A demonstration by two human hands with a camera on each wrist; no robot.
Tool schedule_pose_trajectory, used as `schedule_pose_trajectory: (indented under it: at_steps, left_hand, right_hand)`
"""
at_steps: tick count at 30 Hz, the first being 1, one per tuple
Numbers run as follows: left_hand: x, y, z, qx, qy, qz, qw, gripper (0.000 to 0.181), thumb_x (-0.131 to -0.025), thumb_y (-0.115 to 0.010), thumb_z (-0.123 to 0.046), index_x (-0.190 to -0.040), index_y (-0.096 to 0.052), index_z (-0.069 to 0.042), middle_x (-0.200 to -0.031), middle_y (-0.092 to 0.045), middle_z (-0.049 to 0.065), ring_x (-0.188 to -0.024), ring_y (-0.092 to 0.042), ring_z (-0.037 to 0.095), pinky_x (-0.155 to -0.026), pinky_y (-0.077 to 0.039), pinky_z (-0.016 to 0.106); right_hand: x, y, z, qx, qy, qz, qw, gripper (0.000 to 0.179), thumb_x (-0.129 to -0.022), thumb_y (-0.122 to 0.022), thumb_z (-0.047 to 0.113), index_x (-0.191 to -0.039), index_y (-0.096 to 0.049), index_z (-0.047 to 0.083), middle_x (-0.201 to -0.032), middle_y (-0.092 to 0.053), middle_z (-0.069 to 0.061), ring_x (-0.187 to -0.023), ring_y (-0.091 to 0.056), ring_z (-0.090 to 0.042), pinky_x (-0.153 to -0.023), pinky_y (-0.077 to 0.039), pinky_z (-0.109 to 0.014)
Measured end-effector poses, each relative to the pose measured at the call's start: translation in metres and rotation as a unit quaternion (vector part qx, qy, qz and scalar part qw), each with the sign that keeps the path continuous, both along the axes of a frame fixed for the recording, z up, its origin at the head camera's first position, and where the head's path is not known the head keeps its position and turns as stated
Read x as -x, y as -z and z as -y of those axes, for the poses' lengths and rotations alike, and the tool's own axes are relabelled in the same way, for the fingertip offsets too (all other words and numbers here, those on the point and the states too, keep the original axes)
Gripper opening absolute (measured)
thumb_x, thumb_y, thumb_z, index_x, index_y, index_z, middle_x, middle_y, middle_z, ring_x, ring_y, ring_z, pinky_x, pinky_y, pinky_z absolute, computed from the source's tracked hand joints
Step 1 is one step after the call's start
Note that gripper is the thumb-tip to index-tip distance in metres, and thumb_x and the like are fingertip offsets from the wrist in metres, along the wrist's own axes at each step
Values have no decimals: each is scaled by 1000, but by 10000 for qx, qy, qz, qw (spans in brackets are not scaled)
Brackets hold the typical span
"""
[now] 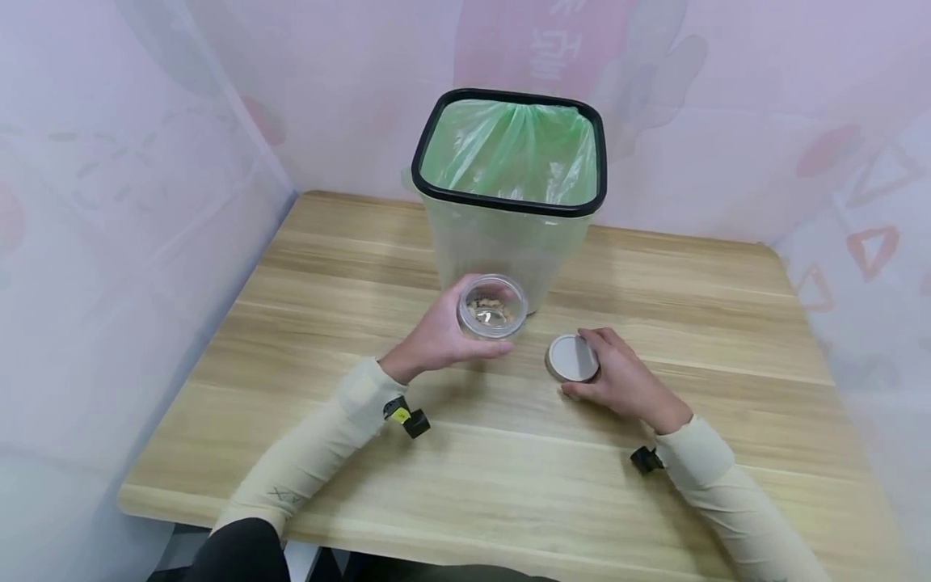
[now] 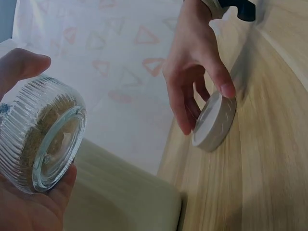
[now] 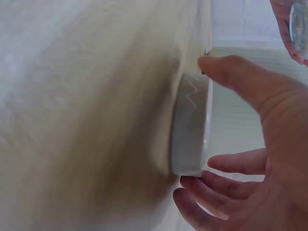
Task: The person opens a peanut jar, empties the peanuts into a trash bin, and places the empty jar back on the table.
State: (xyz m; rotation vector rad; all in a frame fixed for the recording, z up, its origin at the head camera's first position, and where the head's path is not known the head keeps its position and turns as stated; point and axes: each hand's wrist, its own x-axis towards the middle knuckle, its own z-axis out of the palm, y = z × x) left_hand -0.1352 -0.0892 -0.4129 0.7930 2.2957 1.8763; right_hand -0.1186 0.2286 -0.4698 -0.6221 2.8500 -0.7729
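Observation:
My left hand (image 1: 457,327) grips a clear ribbed jar (image 2: 45,127) around its side, above the table. Through the jar's open top, small brown pieces show at the bottom in the head view. Lower right of the jar, a flat, round, pale lid (image 1: 573,359) lies on the wooden table. My right hand (image 1: 624,380) is spread around the lid, thumb on the near side and fingers on the far side. In the right wrist view, the thumb (image 3: 231,72) stands just off the lid's edge, while fingertips (image 3: 190,185) are at its other edge.
Behind the jar stands a tall, pale bin (image 1: 502,242) with a black rim and a green plastic liner (image 1: 520,145). The wooden table (image 1: 494,477) ends at printed fabric walls (image 1: 349,89) at the back and left.

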Motion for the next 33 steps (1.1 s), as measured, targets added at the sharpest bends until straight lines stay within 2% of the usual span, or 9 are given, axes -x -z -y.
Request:
schedule_pose_trajectory:
  at_steps: [5, 10, 14, 17, 19, 21, 23, 28, 33]
  left_hand:
    - [-1, -4, 16, 63, -135, 49, 9999, 76, -74, -95, -12, -139, -57, -10, -132, -68, 3, -125, -62, 17, -116, -47, 43]
    - [0, -13, 30, 55, -264, 16, 9996, 74, -75, -94, -11, -139, -58, -10, -131, -69, 6, -123, -63, 20, -114, -48, 39]
    - [-1, -19, 41, 39, -458, -41, 9989, 72, -75, -94, -10, -138, -59, -10, -130, -69, 6, -122, -63, 19, -111, -49, 34]
    - [0, -23, 48, 13, -599, -77, 9982, 69, -75, -94, -10, -136, -61, -10, -129, -69, 6, -121, -63, 19, -109, -48, 30]
    - [1, -26, 52, -17, -672, -105, 9977, 68, -75, -94, -8, -135, -61, -9, -129, -69, 7, -121, -63, 19, -109, -48, 29]
    - [2, -28, 55, -23, -762, -118, 9970, 68, -75, -94, -7, -135, -62, -9, -128, -69, 8, -121, -63, 19, -109, -48, 28]
    - [3, -31, 59, -42, -814, -139, 9966, 68, -74, -93, -5, -135, -62, -8, -128, -69, 8, -121, -62, 19, -109, -48, 29]
    - [4, -38, 70, -64, -912, -214, 9956, 68, -75, -93, -5, -135, -61, -9, -128, -68, 8, -121, -62, 19, -106, -49, 26]
    - [5, -44, 84, -99, -1083, -223, 9938, 68, -75, -93, -3, -135, -62, -8, -128, -68, 10, -120, -62, 19, -103, -49, 21]
  right_hand:
    - [2, -20, -2, -64, -10, -98, 9999, 85, -91, -82, 40, -150, -47, -10, -142, -56, -30, -125, -60, -46, -103, -54, -61]
    - [7, -50, -4, 375, 77, -56, 9993, 66, -102, -71, 34, -147, -51, -9, -138, -61, -31, -123, -62, -45, -101, -56, -60]
    - [11, -74, -3, 675, 187, -46, 9975, 56, -105, -67, 31, -144, -55, -7, -133, -66, -28, -120, -65, -42, -100, -56, -57]
    - [13, -92, -1, 839, 327, -271, 9956, 47, -105, -67, 30, -137, -60, -4, -121, -72, -21, -110, -70, -34, -94, -59, -45]
    - [15, -103, -1, 952, 444, -470, 9934, 42, -105, -67, 29, -132, -64, -2, -113, -75, -17, -102, -71, -29, -89, -60, -32]
    - [18, -112, 0, 1058, 586, -686, 9903, 36, -104, -68, 28, -126, -68, 0, -107, -76, -14, -94, -71, -23, -81, -57, -19]
    - [22, -121, 0, 1156, 743, -790, 9874, 35, -104, -68, 30, -123, -70, 1, -106, -76, -13, -90, -70, -17, -77, -53, -12]
    - [33, -145, 3, 1330, 972, -862, 9826, 36, -104, -65, 38, -118, -73, 6, -105, -77, -12, -84, -65, -3, -75, -50, -9]
    - [48, -164, 13, 1406, 1037, -978, 9798, 38, -104, -62, 44, -113, -74, 9, -99, -76, -10, -83, -65, -9, -74, -49, -14]
